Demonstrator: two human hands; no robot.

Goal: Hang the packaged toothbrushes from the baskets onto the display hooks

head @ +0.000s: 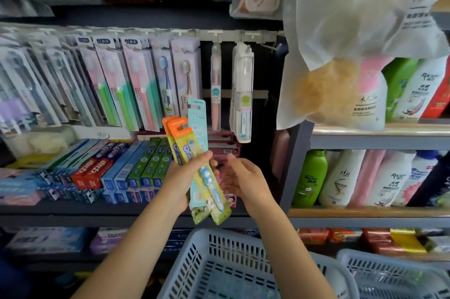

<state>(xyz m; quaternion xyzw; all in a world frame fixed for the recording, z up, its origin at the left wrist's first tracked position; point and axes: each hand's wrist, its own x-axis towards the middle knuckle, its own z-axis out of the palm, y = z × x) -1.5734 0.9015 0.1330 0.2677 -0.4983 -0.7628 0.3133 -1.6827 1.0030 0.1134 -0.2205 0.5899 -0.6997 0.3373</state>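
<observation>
Nearest you sit two white slatted baskets (219,262) below the shelf. Your left hand (185,177) grips a fan of packaged toothbrushes (197,152) — orange-topped cards and a pale blue one — held upright before the display hooks (243,37). Your right hand (243,179) hovers beside them, fingers loosely spread, holding nothing.

Head view (close) faces shelves (170,211), angled downward.
</observation>
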